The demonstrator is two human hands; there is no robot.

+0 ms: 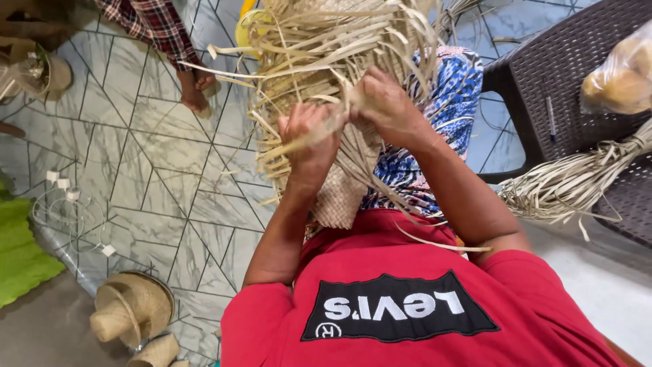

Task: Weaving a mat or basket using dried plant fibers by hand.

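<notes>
A half-woven piece of pale straw (339, 190) hangs in front of my chest, with many loose flat strips (326, 41) fanning out above it. My left hand (309, 139) is closed on a few of those strips at the woven edge. My right hand (387, 105) sits just beside it, fingers curled around other strips. The two hands nearly touch. Blue patterned cloth (455, 95) over my legs shows behind the weave.
A dark wicker chair (570, 61) stands at right with a bundle of tied straw strips (577, 180) and a clear bag of round brown things (621, 75). Another person's checked sleeve and hand (193, 88) reach in at top left. Finished straw hats (132, 309) lie on the tiled floor.
</notes>
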